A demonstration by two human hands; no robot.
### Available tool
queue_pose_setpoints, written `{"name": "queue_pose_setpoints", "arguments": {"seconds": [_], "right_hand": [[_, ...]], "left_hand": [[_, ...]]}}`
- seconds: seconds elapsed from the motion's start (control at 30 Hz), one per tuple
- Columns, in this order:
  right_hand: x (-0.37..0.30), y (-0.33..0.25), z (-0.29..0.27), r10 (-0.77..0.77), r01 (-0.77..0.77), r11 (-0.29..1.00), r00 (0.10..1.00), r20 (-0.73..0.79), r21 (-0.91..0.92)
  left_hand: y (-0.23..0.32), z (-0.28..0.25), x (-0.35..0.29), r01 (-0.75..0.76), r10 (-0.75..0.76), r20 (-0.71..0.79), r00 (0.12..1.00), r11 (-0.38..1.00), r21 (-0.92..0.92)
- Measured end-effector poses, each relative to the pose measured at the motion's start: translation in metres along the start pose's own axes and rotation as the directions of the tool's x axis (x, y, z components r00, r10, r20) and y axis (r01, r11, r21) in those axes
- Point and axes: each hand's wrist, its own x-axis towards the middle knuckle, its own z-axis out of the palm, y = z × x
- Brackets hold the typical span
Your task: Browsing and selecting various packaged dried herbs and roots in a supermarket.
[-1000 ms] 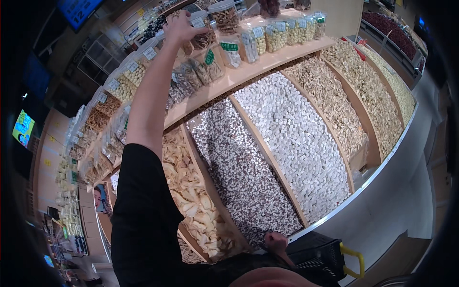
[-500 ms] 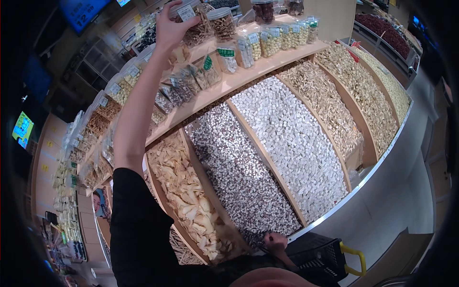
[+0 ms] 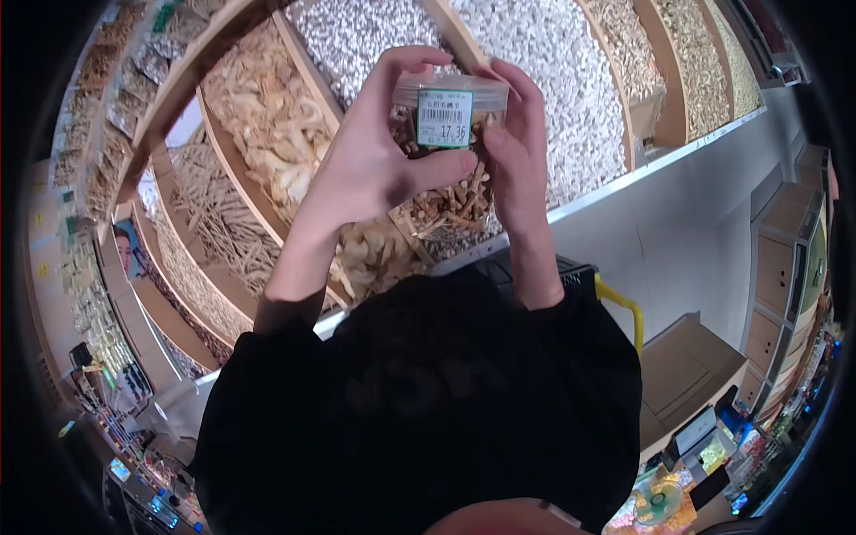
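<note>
A clear plastic jar (image 3: 456, 203) of brown, twig-like dried pieces is upright in front of me, above the bins. It has a clear lid (image 3: 486, 89) and a white label (image 3: 443, 119) with a green border and a barcode. My left hand (image 3: 379, 156) is closed round the jar's left side, its thumb across the front below the label. From the right, my right hand (image 3: 520, 143) grips it too, thumb at the front and fingers near the lid. Behind the jar lies a bin of pale and dark speckled pieces (image 3: 357, 40).
Wooden dividers separate a bin of pale slices (image 3: 272, 116), one of white cubes (image 3: 571, 125) and one of thin sticks (image 3: 218, 196). Bagged goods (image 3: 116, 107) line the upper left. A black basket with a yellow handle (image 3: 631, 308) is beside my right forearm.
The jar has come down from the upper shelf to in front of me. My right hand has risen from the bins' front edge and now holds it too. My view has tilted downward.
</note>
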Motion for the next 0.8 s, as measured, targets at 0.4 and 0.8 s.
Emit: {"name": "queue_pose_setpoints", "arguments": {"seconds": [0.4, 0.8], "right_hand": [[-0.065, -0.018, 0.063, 0.188, -0.212, 0.975, 0.948, 0.255, 0.067], [-0.096, -0.026, 0.072, 0.200, -0.219, 0.974, 0.949, 0.244, 0.053]], "left_hand": [[0.031, 0.010, -0.122, 0.110, -0.137, -0.311, 0.941, 0.989, -0.103], [0.046, 0.015, -0.157, 0.146, -0.080, -0.309, 0.948, 0.969, 0.199]]}}
